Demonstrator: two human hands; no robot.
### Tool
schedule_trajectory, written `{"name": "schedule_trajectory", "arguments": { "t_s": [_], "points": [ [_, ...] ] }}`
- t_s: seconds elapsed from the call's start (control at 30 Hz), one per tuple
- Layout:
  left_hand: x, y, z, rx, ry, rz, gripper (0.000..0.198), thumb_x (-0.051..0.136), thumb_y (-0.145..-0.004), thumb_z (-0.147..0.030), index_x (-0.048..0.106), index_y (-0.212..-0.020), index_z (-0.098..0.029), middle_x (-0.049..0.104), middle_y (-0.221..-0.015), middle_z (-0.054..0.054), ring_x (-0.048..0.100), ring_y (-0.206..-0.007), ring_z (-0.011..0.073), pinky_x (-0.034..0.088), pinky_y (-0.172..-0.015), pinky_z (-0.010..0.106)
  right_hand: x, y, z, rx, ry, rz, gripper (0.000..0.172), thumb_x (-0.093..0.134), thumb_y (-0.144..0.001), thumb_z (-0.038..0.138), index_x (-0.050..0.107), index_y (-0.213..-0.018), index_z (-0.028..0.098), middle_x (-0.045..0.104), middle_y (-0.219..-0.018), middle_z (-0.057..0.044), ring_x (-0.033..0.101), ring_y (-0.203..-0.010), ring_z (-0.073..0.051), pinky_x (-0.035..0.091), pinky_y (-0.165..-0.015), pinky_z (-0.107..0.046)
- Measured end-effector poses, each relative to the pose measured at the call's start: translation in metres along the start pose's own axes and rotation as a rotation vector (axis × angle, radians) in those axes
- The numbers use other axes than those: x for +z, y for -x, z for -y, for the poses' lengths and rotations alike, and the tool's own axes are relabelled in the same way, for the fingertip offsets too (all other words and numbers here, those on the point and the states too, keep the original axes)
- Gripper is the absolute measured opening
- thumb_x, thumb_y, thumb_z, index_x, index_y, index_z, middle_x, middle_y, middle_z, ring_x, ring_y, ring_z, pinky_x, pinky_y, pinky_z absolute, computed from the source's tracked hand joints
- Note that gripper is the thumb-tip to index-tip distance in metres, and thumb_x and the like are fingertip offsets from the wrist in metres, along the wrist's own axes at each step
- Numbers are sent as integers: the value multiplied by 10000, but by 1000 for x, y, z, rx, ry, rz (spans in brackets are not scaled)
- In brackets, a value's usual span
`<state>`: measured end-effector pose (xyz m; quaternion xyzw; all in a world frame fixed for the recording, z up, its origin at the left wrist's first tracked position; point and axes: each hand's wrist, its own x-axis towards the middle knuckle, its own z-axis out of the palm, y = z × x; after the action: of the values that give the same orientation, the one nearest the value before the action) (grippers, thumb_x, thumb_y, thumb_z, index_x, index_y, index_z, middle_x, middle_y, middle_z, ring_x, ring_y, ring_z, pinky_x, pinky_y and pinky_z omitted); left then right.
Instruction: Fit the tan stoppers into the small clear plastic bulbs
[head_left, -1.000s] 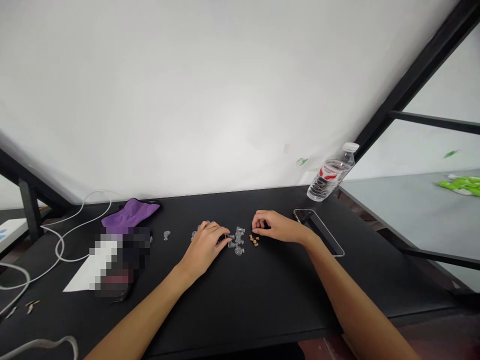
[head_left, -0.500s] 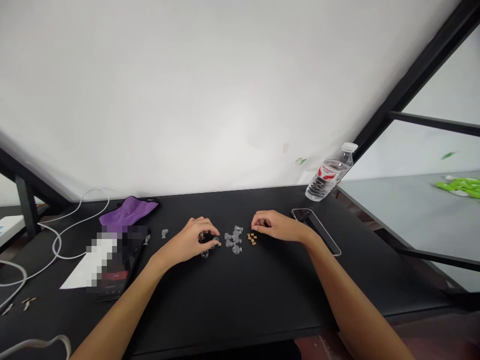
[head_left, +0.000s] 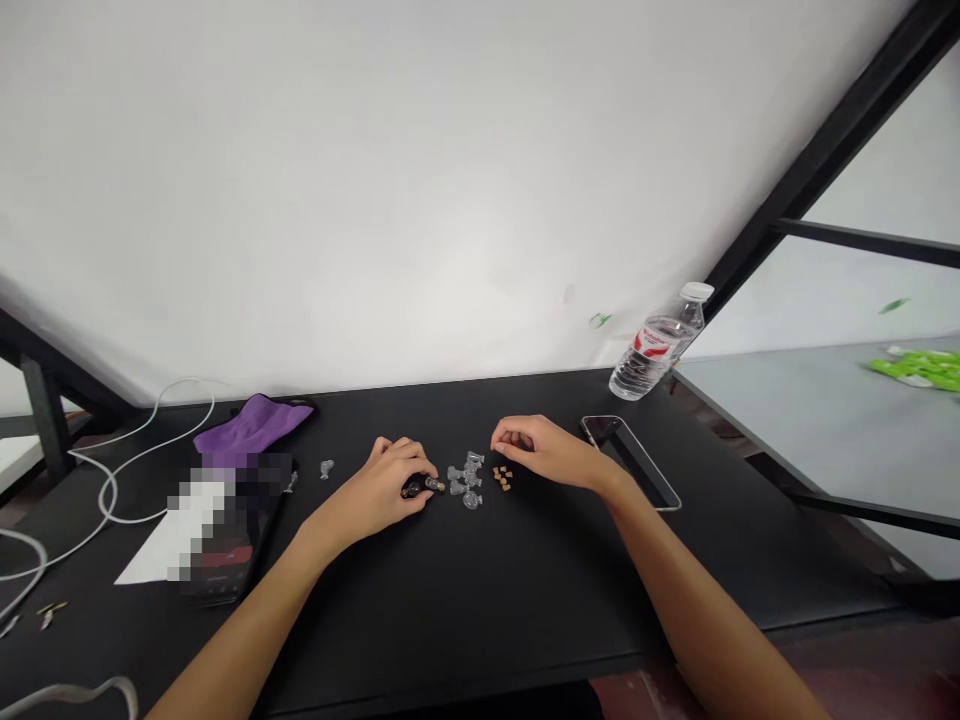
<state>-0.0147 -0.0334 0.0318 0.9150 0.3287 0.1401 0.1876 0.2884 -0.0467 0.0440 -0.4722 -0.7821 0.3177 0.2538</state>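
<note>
Several small clear bottles (head_left: 466,480) lie bunched on the black tabletop (head_left: 465,600), roughly midway between the two hands. Just to their right sits a loose group of tan stoppers (head_left: 502,478), and just to their left, between the left thumb and forefinger, is a stoppered bottle (head_left: 433,484). The left hand (head_left: 386,485) arches low over that one, thumb and forefinger parted by little more than its width, with something darker half hidden under the palm. The right hand (head_left: 536,445) is curled beside the stoppers, its thumb and fingertips drawn close together. At this scale I cannot tell whether the left fingers truly pinch the bottle, or whether the right ones have hold of anything.

The likeliest mishap is a nudge: rounded bottles packed so closely could roll if the left fingertips swing right, each pushing its neighbour. The stoppers, being tiny, could scatter under a careless brush of the right fingers. A pull on the stoppered end might work its plug loose.

Farther out, a stray clear bottle (head_left: 325,469) lies alone to the left, a phone (head_left: 634,462) rests by the right forearm, and a water bottle (head_left: 654,345) stands behind it.
</note>
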Motion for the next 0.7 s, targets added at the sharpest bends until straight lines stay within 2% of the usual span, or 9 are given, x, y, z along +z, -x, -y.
{"name": "schedule_trajectory", "arguments": {
  "t_s": [0.13,0.3,0.43,0.57,0.7],
  "points": [
    [2,-2,-6,15,-11,-61,84,649,-961,-169,671,-1004,-238,666,-997,-15,583,-919,181,350,-908,352,4,0,10,-17,-16,-7,235,561,-993,365,687,-911,184,615,-772,-1,527,-685,-144,410,-643,-265],
    [3,-4,-22,48,67,-161,82,624,-991,-183,652,-1043,-240,671,-981,-20,586,-896,164,362,-900,340,22,-2,29,-51,-90,30,207,573,-1001,366,685,-964,196,634,-816,-5,544,-688,-139,432,-652,-256],
    [7,-6,-28,74,89,-222,67,601,-1001,-175,646,-1005,-224,671,-941,-10,579,-857,168,368,-889,348,34,-4,37,-98,-83,38,224,552,-1019,350,664,-904,194,631,-820,-4,537,-706,-138,416,-662,-255],
    [11,-7,-27,75,84,-268,99,578,-1015,-179,657,-1053,-225,659,-900,-5,574,-839,171,377,-854,347,33,-4,38,-72,-80,15,254,502,-1043,344,646,-900,193,612,-788,1,516,-697,-141,402,-663,-258],
    [14,-9,-27,76,64,-289,124,564,-1032,-202,671,-1085,-233,658,-897,-4,564,-817,167,383,-829,343,30,-4,36,-64,-104,44,238,501,-1046,355,652,-950,199,611,-796,6,514,-699,-140,403,-667,-258]
  ]
}}
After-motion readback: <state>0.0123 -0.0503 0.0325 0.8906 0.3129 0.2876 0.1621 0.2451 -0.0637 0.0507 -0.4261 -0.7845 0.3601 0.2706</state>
